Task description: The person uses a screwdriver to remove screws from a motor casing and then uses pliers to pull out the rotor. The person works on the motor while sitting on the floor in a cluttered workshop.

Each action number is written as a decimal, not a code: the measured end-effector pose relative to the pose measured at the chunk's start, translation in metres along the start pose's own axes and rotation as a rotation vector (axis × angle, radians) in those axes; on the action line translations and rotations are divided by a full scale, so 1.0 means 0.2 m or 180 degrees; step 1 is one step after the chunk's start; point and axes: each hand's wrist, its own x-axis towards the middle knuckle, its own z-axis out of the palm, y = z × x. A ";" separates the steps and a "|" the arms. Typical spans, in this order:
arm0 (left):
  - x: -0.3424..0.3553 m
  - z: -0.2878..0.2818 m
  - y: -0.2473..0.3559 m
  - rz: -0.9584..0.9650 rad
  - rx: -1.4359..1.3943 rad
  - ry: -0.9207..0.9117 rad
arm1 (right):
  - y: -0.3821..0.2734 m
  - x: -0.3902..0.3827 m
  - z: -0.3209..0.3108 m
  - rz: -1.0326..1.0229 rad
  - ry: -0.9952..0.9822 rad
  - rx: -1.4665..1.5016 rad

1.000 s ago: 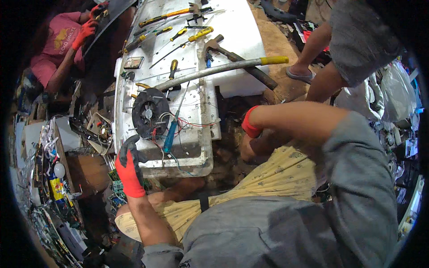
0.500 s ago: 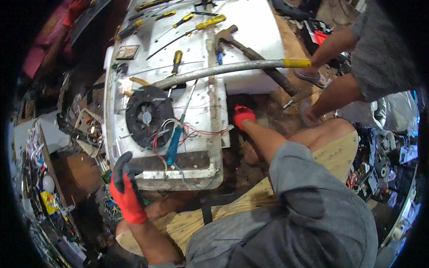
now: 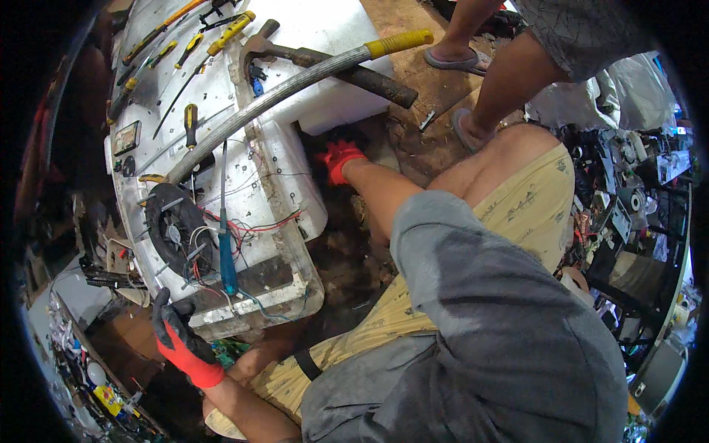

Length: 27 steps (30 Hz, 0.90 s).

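My left hand [image 3: 185, 341], in a red glove with dark fingers, is at the near left corner of the white work surface [image 3: 292, 199]. Its fingers are apart and it holds nothing. Beside the surface's right edge, my right hand [image 3: 341, 159] reaches down low in a red glove; its fingers are lost in shadow. On the surface lies a round black fan motor [image 3: 176, 229] with wires and metal pins. A blue-handled screwdriver [image 3: 227, 255] rests next to it. A braided metal hose [image 3: 277, 103] with yellow ends crosses over a hammer [image 3: 347, 71].
Several yellow-and-black screwdrivers [image 3: 190, 125] and a small square part [image 3: 127, 138] lie farther up the surface. Another person's legs [image 3: 509, 81] stand at the far right. Scrap parts [image 3: 620, 199] pile along the right, and more clutter [image 3: 96, 369] fills the lower left.
The view has turned, so the work surface sits farther left and tilted. My right hand stays low beside its edge; my left hand remains near the corner, fingers apart.
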 end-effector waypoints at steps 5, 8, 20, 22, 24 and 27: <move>-0.03 -0.04 -0.01 -0.0088 0.0241 0.0032 | -0.07 0.04 0.09 -0.0050 0.0462 0.0526; 0.04 0.03 0.03 -0.0021 -0.0082 0.0091 | -0.04 0.12 0.18 -0.0202 0.0747 0.0232; 0.11 0.03 -0.10 0.0815 0.1225 0.0198 | 0.00 0.01 0.06 -0.0026 0.0061 0.0118; 0.12 0.02 -0.13 0.0625 0.1684 0.0332 | -0.12 -0.15 -0.07 -0.0583 -0.0716 -0.0853; 0.17 0.05 -0.14 0.0160 0.1199 0.0227 | -0.22 -0.30 -0.26 -0.0871 -0.1975 -0.1713; 0.13 0.03 -0.20 -0.0495 0.0355 0.0258 | -0.54 -0.77 -0.64 -0.1231 -0.2284 -0.2336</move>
